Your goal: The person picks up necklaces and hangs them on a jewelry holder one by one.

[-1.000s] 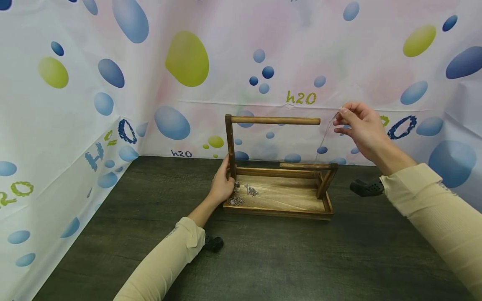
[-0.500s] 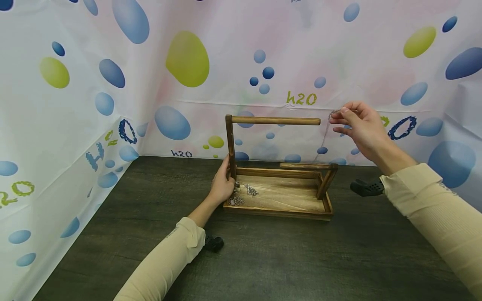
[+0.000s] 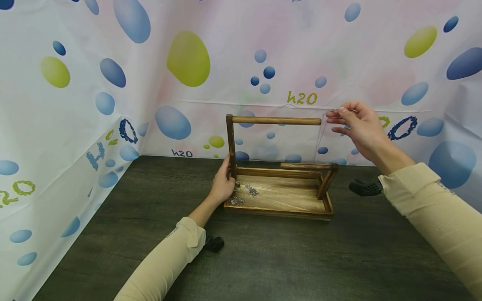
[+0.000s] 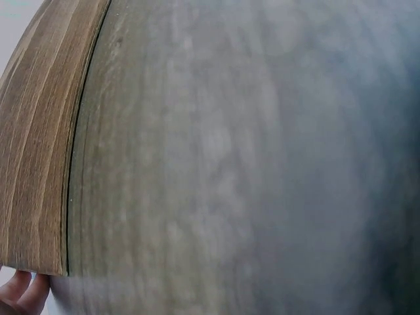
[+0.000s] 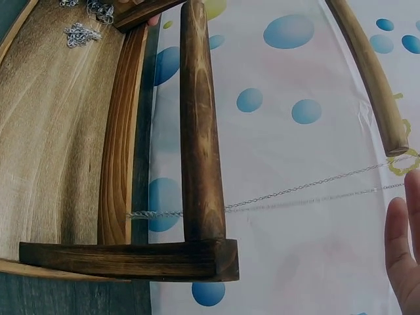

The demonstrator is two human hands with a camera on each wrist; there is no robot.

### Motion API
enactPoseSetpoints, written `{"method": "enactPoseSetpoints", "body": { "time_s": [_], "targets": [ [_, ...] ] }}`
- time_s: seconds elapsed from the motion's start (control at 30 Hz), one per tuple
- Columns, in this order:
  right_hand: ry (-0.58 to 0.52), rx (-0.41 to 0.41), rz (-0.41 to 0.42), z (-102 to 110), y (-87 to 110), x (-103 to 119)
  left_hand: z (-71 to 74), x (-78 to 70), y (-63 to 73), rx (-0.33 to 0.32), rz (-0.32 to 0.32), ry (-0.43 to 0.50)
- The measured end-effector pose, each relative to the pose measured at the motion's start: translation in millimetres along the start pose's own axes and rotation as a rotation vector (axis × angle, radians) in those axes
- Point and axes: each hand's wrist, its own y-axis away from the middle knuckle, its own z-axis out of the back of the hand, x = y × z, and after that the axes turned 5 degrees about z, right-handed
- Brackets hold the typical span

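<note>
A wooden jewelry stand (image 3: 278,215) has a tray base, a taller bar (image 3: 276,121) from its left post and a lower bar (image 5: 205,131) from its right post. My left hand (image 3: 222,184) grips its left end by the post; fingertips (image 4: 33,294) show at the wood's end in the left wrist view. Just right of the upper bar's free end, my right hand (image 3: 359,125) pinches a thin silver necklace chain (image 5: 282,192). Its two strands hang down behind the lower bar. In the right wrist view, only some right fingers (image 5: 398,243) show.
Small heaps of silver chain (image 3: 251,190) lie in the tray's left part. The stand sits on a dark wood-grain table (image 3: 282,259), near a white backdrop (image 3: 233,50) with blue and green spots. Black straps (image 3: 365,188) show at both wrists.
My right fingertips and the top of the chain have shifted slightly left, closer to the upper bar's free end. My left hand and the stand have stayed in place.
</note>
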Motion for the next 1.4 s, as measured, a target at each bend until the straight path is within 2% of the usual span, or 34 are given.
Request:
{"method": "enactPoseSetpoints", "body": {
  "time_s": [0.4,1.0,1.4],
  "targets": [
    [0.013,0.023,0.001,-3.7,-1.0,-0.2,-1.4,0.6,-3.0,0.001,-0.026,0.011],
    [0.077,0.016,0.001,-9.1,0.2,-0.6,-1.5,-0.1,-2.9,0.005,-0.042,0.017],
    [0.125,0.044,0.013,-12.3,4.6,-4.9,-0.6,0.8,-0.8,-0.013,-0.01,-0.013]
  ]
}}
